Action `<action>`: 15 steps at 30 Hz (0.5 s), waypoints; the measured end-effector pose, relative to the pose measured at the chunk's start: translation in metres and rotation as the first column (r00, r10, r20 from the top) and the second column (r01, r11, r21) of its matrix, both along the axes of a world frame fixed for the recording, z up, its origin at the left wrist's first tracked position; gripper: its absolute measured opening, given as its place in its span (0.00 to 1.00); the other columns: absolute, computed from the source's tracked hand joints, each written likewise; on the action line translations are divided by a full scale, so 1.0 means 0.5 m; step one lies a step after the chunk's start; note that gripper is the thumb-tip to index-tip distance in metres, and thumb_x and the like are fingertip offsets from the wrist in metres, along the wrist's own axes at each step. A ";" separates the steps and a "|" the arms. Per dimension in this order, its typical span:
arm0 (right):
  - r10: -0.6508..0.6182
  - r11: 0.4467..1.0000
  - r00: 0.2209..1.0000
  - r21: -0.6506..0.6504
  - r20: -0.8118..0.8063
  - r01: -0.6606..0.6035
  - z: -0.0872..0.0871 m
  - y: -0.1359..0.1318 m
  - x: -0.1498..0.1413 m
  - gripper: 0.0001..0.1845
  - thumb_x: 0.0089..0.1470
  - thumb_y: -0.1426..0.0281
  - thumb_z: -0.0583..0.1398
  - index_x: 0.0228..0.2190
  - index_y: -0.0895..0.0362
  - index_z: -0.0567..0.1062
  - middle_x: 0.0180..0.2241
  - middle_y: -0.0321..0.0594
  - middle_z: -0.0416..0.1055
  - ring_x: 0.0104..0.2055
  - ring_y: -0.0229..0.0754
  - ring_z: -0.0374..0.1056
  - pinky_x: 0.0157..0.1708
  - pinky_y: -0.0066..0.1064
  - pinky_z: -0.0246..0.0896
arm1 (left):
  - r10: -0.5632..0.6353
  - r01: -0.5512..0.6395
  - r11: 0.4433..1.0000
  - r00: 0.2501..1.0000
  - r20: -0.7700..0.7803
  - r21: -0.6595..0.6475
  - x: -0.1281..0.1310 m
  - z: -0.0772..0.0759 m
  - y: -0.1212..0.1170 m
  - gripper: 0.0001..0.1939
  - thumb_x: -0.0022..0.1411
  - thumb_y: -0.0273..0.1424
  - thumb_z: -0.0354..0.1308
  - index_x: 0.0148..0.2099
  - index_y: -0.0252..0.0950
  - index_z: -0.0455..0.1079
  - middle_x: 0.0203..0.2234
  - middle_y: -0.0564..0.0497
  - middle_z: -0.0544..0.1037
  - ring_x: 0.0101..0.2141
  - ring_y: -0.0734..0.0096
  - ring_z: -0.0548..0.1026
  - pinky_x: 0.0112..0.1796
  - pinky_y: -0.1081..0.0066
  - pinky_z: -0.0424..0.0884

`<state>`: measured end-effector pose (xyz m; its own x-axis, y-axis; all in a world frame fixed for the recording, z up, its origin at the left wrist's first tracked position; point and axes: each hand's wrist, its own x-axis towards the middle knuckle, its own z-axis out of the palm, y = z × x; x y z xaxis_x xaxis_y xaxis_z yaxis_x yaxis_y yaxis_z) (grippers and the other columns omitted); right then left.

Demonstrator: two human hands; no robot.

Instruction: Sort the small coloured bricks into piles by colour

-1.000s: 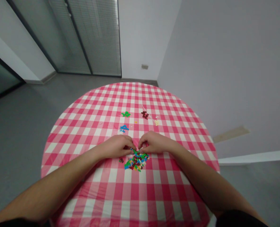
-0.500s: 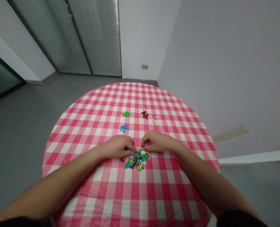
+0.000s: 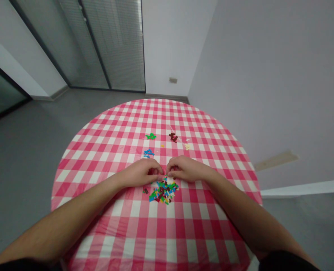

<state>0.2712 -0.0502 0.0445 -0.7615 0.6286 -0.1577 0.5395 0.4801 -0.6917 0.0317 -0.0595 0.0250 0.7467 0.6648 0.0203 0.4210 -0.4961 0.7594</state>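
Curving inward, my left hand point(image 3: 140, 173) rested on the gingham tablecloth point(image 3: 99, 150) at the far edge of a heap of small plastic building bricks point(image 3: 163, 192), with a small dark cluster of bricks point(image 3: 145, 191) just below it. My right hand point(image 3: 187, 169) mirrored it on the other side, the fingertips of both hands nearly meeting above the heap. Both grips were curled; whether either pinched a brick, I cannot tell. Beyond my hands lay separate groups: blue bricks point(image 3: 148, 153) nearest the left hand, green bricks point(image 3: 150, 136) farther out, dark red bricks point(image 3: 173, 137) ahead of the right hand, and pale yellow bricks point(image 3: 187, 146) farthest right. Past the table stood a glass partition with blinds point(image 3: 113, 45), then a pale wall point(image 3: 254, 75).
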 end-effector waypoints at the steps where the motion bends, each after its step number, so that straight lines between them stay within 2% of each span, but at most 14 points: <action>1: -0.026 1.000 0.999 -0.019 -0.037 0.025 0.001 0.000 -0.001 0.07 0.59 0.72 0.61 0.35 0.59 0.80 0.30 0.39 0.76 0.29 0.37 0.67 0.31 0.27 0.58 | 0.032 -0.033 0.999 0.999 0.029 0.016 0.001 -0.003 0.000 0.07 0.65 0.34 0.61 0.42 0.37 0.78 0.32 0.51 0.80 0.33 0.71 0.75 0.36 0.71 0.68; 7: -0.122 0.989 0.980 -0.106 -0.158 0.106 -0.006 0.002 -0.010 0.08 0.61 0.70 0.58 0.35 0.59 0.77 0.32 0.39 0.75 0.32 0.38 0.68 0.34 0.28 0.60 | 0.100 -0.124 0.983 0.980 0.175 0.133 0.005 -0.004 -0.001 0.06 0.66 0.31 0.59 0.37 0.37 0.75 0.32 0.51 0.79 0.37 0.69 0.75 0.41 0.67 0.69; 15: -0.162 0.980 0.967 -0.149 -0.198 0.133 -0.017 0.004 -0.020 0.09 0.62 0.69 0.57 0.34 0.59 0.76 0.31 0.38 0.74 0.31 0.37 0.65 0.33 0.29 0.59 | 0.111 -0.140 0.972 0.982 0.156 0.190 0.004 -0.003 0.000 0.05 0.66 0.30 0.59 0.37 0.38 0.75 0.33 0.50 0.79 0.38 0.67 0.75 0.42 0.66 0.70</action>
<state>0.2610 -0.0483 0.0359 -0.6868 0.7205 -0.0955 0.4349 0.3021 -0.8483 0.0338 -0.0594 0.0236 0.6375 0.7245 0.2620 0.3837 -0.5935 0.7075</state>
